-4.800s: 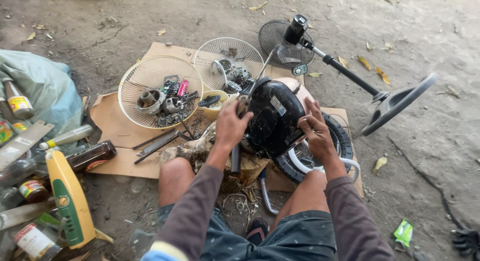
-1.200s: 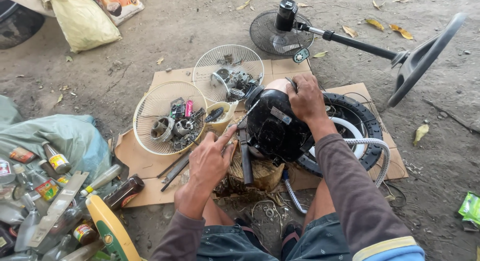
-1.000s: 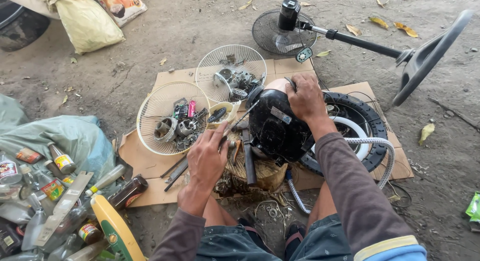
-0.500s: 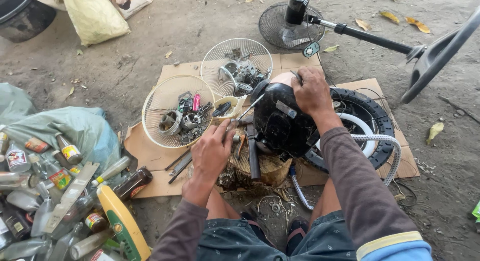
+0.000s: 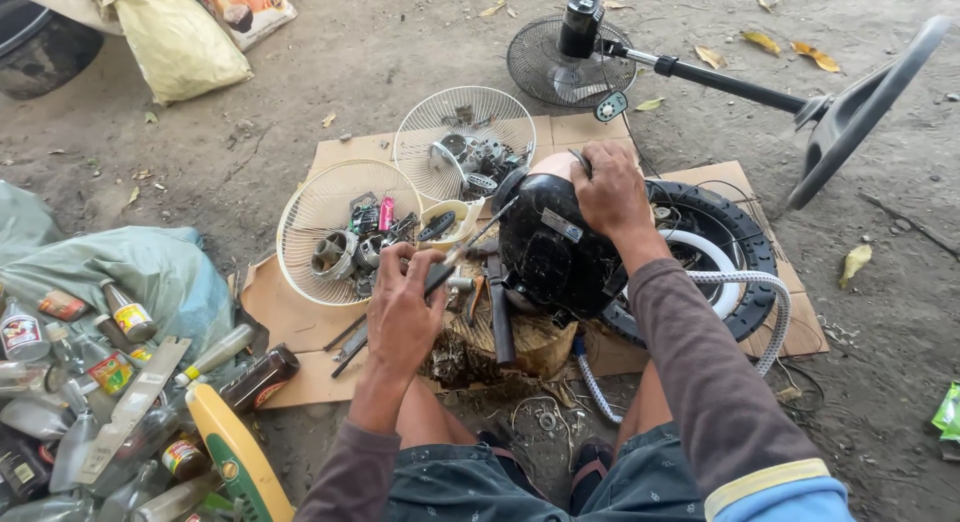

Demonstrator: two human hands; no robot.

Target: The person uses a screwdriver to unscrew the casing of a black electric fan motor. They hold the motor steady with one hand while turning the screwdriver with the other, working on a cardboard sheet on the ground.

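Right hand lies flat, fingers spread over the black motor housing on the wood stump. Left hand has fingers curled around a screwdriver. Far left: labelled glass bottles, red-and-yellow labels; a yellow sack top left.

Floor: bare grey dirt ground with scattered dry leaves.
Covering: flattened brown cardboard lies in the middle of the ground.
Light: soft, even daylight.
Far left corner: pale sacks beside a dark tub.
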